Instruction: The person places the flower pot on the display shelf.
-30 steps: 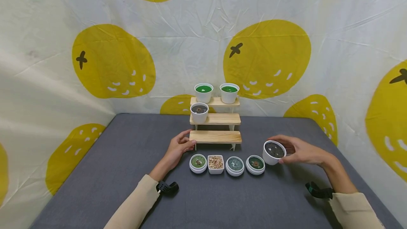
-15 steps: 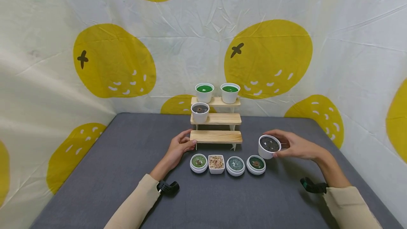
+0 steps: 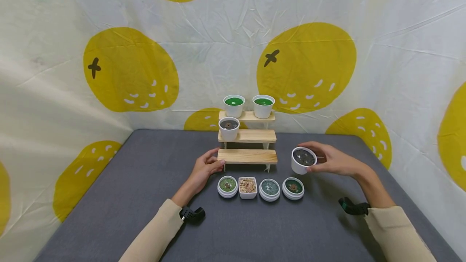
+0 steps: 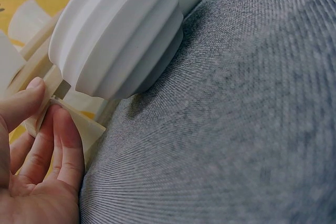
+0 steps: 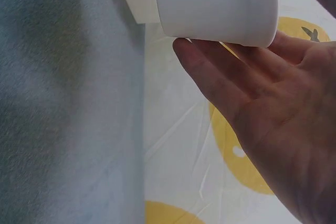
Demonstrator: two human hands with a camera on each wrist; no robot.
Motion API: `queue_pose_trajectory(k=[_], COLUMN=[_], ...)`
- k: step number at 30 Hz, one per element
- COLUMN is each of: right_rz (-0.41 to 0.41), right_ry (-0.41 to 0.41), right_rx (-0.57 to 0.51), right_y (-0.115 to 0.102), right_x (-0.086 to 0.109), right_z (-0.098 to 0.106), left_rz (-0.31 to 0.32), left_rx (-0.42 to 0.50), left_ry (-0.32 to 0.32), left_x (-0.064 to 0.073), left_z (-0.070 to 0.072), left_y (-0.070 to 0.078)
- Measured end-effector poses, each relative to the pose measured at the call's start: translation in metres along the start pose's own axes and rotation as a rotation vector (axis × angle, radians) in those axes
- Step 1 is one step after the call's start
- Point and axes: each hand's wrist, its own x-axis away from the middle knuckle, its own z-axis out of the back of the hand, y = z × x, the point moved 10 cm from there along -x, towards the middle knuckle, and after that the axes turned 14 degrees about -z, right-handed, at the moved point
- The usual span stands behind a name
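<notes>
Over the last second the right hand (image 3: 336, 160) has carried a white cup with a dark filling (image 3: 303, 160) leftward and a little farther from the person, so that it now hangs just to the right of the lowest step (image 3: 247, 156) of the wooden stand (image 3: 258, 135), beyond the dark-green pot (image 3: 293, 188) at the right end of the front row. That leaves the cup in mid-carry, as I judge it: nearer the stand than it was, but with a gap between the two, and seemingly raised off the grey table (image 3: 164, 148), with only the fingers bearing it. The right hand is clamped round it, thumb on the near side and fingers round the far side and against the bottom edge. The left hand (image 3: 203, 171) has stayed where it was, thumb and fingers pinched together on the left end of that lowest step, which I take to be steadying the stand. The cup's mouth points up, leaning slightly, so its dark top shows plainly from where the person looks; its base is downward. It is squat, with no strongly long side that I can see; the line from mouth to base runs close to upright, much like that of the other dark-filled cup (image 3: 229, 129) on the middle step. The lowest step's own length runs left to right, across the person's front.
</notes>
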Motion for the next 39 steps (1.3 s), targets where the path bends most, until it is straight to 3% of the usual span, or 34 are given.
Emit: queue_pose_trajectory(k=[22,39], right_rz=[0.083,0.107], right_ry=[0.041,0.046], right_rx=[0.007,-0.024], right_y=[-0.036,-0.051], right_x=[-0.019,-0.035], right_z=[0.002,0.001], left_rz=[-0.003,-0.006], left_rx=[-0.008,-0.001], left_ry=[-0.011,-0.009], left_x=[0.001,0.001], left_z=[0.0,-0.001], left_y=[0.001,0.001])
